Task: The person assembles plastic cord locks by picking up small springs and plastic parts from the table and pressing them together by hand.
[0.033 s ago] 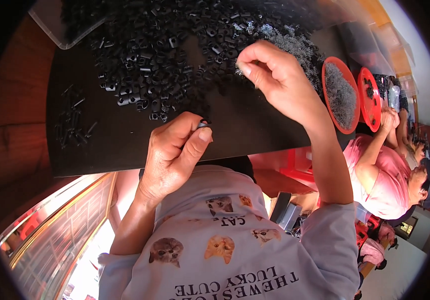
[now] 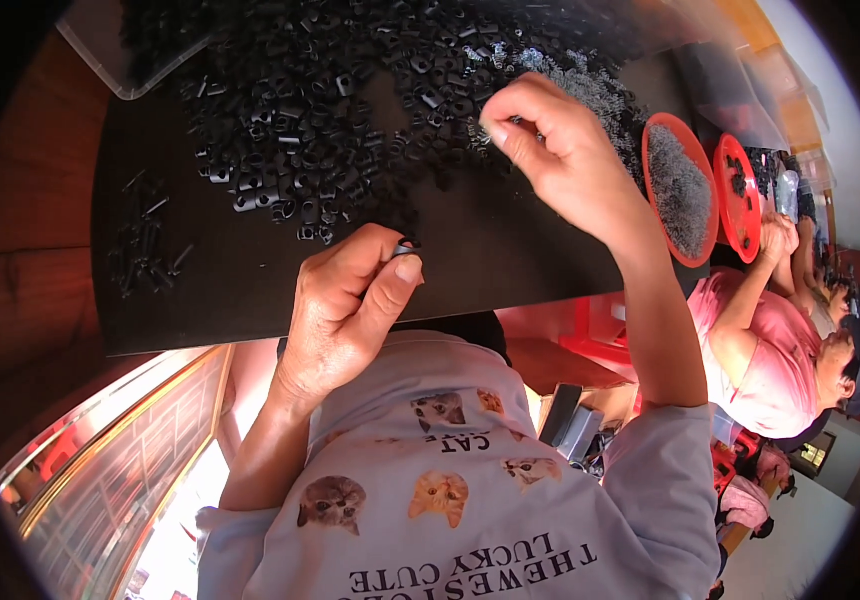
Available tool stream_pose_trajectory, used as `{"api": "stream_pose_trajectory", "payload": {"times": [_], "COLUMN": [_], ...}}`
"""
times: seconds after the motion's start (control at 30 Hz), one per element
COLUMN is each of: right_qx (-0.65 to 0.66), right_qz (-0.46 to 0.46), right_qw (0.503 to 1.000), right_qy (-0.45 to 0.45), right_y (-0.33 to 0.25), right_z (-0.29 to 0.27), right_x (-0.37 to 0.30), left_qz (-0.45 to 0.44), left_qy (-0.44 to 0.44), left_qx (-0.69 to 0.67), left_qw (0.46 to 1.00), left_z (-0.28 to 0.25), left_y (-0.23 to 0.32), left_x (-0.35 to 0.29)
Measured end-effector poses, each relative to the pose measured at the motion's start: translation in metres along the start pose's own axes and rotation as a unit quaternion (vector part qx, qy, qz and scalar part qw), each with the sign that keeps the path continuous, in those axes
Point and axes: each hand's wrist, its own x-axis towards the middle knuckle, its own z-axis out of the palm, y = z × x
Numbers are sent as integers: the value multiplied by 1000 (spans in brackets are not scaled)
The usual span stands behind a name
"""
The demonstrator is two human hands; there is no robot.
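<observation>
My left hand is closed near the table's front edge, with a small black plastic cord-lock piece pinched between thumb and forefinger. Most of that piece is hidden by the fingers. Farther right and back, my right hand pinches a small metal spring at its fingertips, barely showing. This hand hovers at the near edge of a heap of silvery springs. A large pile of black cord-lock pieces spreads over the far left and middle of the dark table.
Several thin black pins lie at the table's left. A clear plastic bin stands at the back left. On the right are a red bowl of springs and another red bowl with dark pieces. A person in pink sits beyond.
My right hand has shifted very slightly right and away, still pinching. The left hand stays in place with its black piece.
</observation>
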Motion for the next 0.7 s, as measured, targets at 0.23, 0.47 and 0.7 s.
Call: {"api": "stream_pose_trajectory", "payload": {"times": [0.23,0.47,0.7], "right_qx": [-71,-196,-199], "right_qz": [-3,29,-23], "right_qw": [995,979,977], "right_qy": [67,52,76], "right_y": [36,31,27], "right_z": [-20,-15,-14], "right_x": [1,3,1], "left_qz": [3,-9,-23], "left_qy": [27,30,-9], "left_qx": [-12,-18,25], "left_qw": [1000,999,999], "left_z": [6,6,0], "left_y": [1,0,0], "left_x": [0,-1,-1]}}
